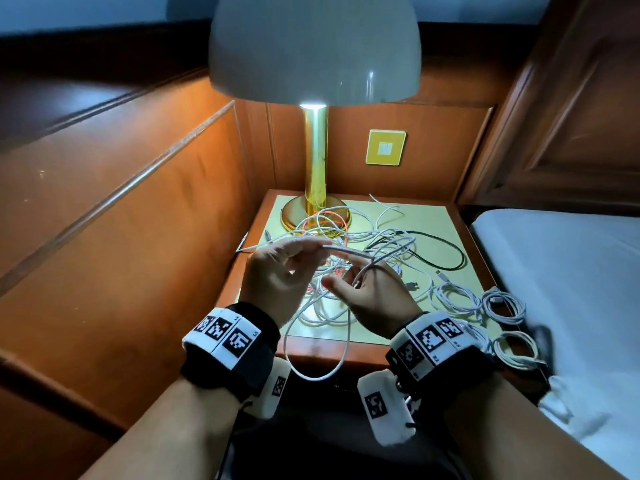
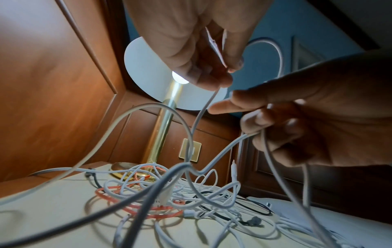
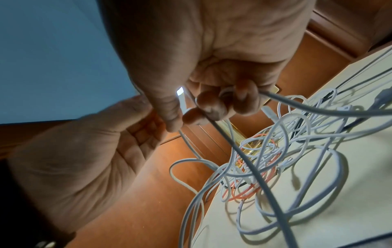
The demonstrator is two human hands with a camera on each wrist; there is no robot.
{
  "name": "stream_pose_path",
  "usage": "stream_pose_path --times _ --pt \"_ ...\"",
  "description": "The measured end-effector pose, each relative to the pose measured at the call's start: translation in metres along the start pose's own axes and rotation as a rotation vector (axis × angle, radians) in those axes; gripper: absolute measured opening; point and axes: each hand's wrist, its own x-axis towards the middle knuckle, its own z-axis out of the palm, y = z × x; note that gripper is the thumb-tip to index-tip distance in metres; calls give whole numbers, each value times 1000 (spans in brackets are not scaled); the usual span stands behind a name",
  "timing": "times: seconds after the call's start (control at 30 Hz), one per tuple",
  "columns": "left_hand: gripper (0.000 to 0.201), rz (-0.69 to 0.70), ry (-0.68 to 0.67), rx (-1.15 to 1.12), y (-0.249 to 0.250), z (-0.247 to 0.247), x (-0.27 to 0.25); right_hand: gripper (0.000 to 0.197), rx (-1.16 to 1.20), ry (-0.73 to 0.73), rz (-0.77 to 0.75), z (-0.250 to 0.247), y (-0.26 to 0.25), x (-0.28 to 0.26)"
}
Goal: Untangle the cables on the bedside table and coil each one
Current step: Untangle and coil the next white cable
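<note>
A tangle of white, orange and black cables (image 1: 349, 237) lies on the bedside table (image 1: 440, 220) in front of the lamp base. My left hand (image 1: 320, 247) pinches a white cable (image 1: 349, 251) between thumb and fingertips above the tangle. My right hand (image 1: 356, 282) is just right of it, its fingers curled round the same cable. A loop of this cable hangs below the table's front edge. In the left wrist view the left hand (image 2: 220, 78) pinches the cable (image 2: 202, 109) beside the right hand (image 2: 260, 127). The right wrist view shows the right hand's fingers (image 3: 210, 105) wrapped on the cable (image 3: 252, 166).
A brass lamp (image 1: 316, 161) with a grey shade stands at the table's back. Three coiled white cables (image 1: 505, 304) lie at the table's front right corner. A bed with a white sheet (image 1: 571, 271) is to the right, wooden panelling (image 1: 121, 202) to the left.
</note>
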Motion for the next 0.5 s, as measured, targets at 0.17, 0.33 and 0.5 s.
stream_pose_path --times 0.17,0.33,0.5 --pt "18 -13 -82 -23 4 -3 1 29 71 -45 43 10 1 8" --pt "24 -19 -110 -60 5 -9 1 19 157 3 18 10 1 12" --pt "28 -164 -183 351 -17 -17 1 12 343 114 16 13 5 18"
